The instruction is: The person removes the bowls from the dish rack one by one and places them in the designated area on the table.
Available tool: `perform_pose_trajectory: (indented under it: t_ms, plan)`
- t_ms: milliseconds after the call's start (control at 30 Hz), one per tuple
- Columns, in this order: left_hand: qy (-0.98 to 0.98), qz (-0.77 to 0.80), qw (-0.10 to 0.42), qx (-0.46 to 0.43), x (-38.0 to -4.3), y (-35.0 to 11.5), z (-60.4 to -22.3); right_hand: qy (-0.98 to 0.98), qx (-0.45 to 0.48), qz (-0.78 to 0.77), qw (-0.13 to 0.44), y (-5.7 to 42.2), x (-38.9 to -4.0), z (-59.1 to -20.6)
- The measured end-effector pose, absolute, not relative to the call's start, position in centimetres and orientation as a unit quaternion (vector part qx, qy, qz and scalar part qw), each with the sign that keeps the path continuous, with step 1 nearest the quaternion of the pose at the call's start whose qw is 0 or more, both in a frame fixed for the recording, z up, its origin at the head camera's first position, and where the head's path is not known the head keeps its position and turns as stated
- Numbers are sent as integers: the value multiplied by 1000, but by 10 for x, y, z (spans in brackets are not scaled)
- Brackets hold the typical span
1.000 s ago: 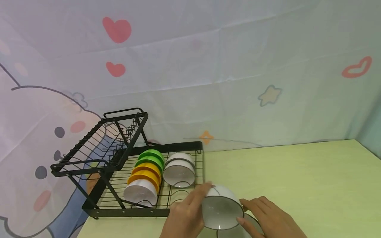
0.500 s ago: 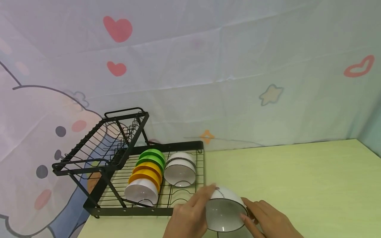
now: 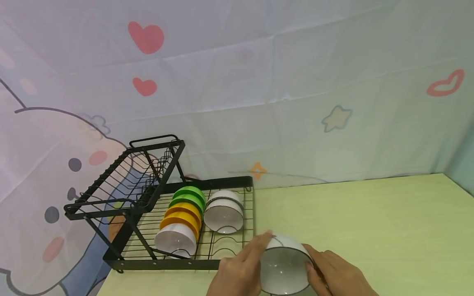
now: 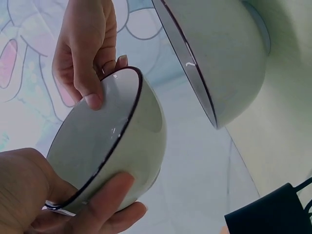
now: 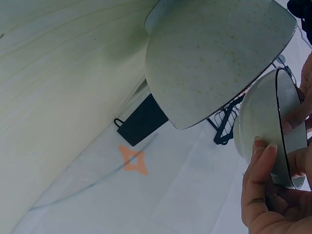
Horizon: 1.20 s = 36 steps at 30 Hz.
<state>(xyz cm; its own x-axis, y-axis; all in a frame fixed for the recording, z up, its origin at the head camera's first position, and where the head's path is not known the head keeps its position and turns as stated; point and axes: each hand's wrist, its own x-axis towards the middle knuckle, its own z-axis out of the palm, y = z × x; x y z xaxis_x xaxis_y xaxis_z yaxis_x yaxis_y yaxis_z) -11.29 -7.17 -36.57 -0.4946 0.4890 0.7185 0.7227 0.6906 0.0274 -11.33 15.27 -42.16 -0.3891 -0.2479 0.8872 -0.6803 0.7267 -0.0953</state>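
A white bowl [image 3: 285,269] with a dark rim is tilted on its side, its opening facing me, just above the table's near edge. My left hand [image 3: 238,269] grips its left side, with the thumb [image 4: 105,195] across the outer wall. My right hand [image 3: 333,275] pinches the right rim [image 4: 85,73], thumb inside. In the right wrist view the held bowl [image 5: 265,124] hangs beside a second speckled white bowl [image 5: 214,58] that stands on the table. That second bowl [image 4: 219,58] also appears in the left wrist view.
A black two-tier wire dish rack [image 3: 229,181] stands at the left. Its lower tier holds green bowls [image 3: 189,195], yellow bowls [image 3: 181,216] and white bowls [image 3: 224,211] on edge. The pale green table [image 3: 370,222] stretches to the right. A patterned cloth [image 3: 259,82] hangs behind.
Both hands have carried the white bowl slightly right and lower, and it now covers more of the bowl beneath it. The rack and its bowls have not moved.
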Motion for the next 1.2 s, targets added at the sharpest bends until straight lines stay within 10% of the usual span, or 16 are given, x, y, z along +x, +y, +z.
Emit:
perform_pose_trajectory:
  t_ms: [1200]
  plan:
    - [-872, -152, 319, -338, -112, -65, -372, -879, 213, 220, 367, 162, -106, -421]
